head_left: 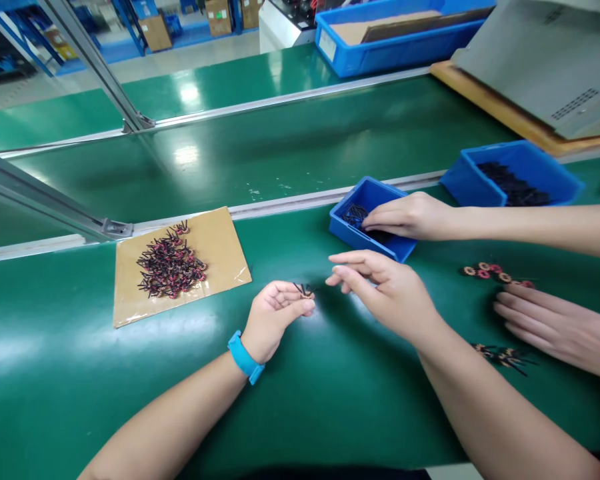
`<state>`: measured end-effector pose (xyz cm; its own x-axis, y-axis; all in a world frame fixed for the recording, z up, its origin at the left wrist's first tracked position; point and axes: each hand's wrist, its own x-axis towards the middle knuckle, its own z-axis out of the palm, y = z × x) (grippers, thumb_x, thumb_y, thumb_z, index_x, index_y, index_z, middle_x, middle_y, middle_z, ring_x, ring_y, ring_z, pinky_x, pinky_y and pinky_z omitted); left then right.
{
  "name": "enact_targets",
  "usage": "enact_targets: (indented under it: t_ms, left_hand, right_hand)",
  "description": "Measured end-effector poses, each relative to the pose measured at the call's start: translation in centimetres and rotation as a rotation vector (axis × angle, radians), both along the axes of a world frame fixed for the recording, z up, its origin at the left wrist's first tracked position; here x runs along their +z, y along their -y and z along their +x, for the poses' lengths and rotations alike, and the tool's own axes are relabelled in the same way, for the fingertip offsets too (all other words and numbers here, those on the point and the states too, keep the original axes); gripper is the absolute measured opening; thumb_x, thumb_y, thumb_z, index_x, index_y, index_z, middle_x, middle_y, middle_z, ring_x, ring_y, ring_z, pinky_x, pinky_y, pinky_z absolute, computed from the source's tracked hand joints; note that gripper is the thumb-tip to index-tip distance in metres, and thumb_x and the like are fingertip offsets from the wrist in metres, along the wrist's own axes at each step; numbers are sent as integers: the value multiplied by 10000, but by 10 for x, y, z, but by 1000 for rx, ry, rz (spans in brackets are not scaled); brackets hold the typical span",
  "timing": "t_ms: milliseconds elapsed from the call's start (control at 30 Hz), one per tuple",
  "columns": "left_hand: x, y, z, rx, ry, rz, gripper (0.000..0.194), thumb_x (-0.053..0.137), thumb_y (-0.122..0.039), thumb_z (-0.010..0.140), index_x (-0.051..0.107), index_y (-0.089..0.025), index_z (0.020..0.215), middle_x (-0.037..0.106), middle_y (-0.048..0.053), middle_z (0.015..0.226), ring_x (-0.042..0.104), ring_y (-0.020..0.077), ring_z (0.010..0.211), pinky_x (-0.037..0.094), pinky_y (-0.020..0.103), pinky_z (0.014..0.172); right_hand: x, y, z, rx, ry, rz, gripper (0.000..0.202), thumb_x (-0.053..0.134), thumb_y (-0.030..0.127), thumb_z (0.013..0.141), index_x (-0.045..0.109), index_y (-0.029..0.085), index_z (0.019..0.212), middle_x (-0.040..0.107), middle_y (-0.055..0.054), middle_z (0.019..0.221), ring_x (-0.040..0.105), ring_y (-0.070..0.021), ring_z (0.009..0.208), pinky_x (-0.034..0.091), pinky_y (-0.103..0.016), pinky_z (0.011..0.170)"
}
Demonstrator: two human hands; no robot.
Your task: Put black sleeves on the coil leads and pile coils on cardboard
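My left hand (279, 315), with a turquoise band on the wrist, pinches a small copper-coloured ring coil (307, 294) with thin black leads sticking up from it. To the right of it, my right hand (387, 287) hovers over the green bench with fingers loosely stretched and nothing visible between them. On the left, a pile of similar ring coils (170, 267), reddish and copper with black leads, lies on a brown cardboard sheet (225, 240). Just behind my right hand stands a small blue bin (347, 232) holding thin black pieces.
A co-worker's hand (413, 217) reaches into the small bin; the other hand (555, 327) rests near bare rings (483, 270) and leaded coils (507, 357). Another blue bin (473, 180) holds black pieces. Metal posts (45, 193) rise at left. A grey cabinet (540, 67) stands back right.
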<state>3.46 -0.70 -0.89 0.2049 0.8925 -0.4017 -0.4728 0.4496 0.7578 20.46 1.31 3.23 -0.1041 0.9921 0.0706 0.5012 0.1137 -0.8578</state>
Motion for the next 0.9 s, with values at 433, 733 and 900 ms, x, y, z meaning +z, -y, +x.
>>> enact_targets:
  t_ms: [433, 733, 900]
  left_hand:
    - [5, 1, -6, -206, 273, -95, 276, 751, -356, 667, 688, -125, 804, 703, 66, 766, 633, 121, 636, 506, 265, 677]
    - [4, 1, -4, -203, 287, -98, 276, 764, -334, 659, 701, -118, 818, 705, 55, 748, 642, 108, 639, 511, 220, 638]
    - [6, 0, -5, -161, 278, -102, 305, 776, -330, 644, 696, -107, 836, 708, 59, 727, 651, 112, 650, 518, 220, 656]
  right_hand:
    - [-6, -1, -9, 252, -323, -177, 207, 617, 380, 773, 653, 187, 842, 655, -64, 866, 640, -161, 772, 534, -301, 688]
    - [-7, -1, -8, 275, -233, -66, 113, 617, 286, 791, 656, 192, 742, 630, -54, 825, 612, -151, 774, 507, -302, 703]
    - [-4, -1, -8, 251, -188, -60, 94, 634, 269, 770, 694, 199, 749, 658, -59, 858, 627, -154, 781, 521, -311, 731]
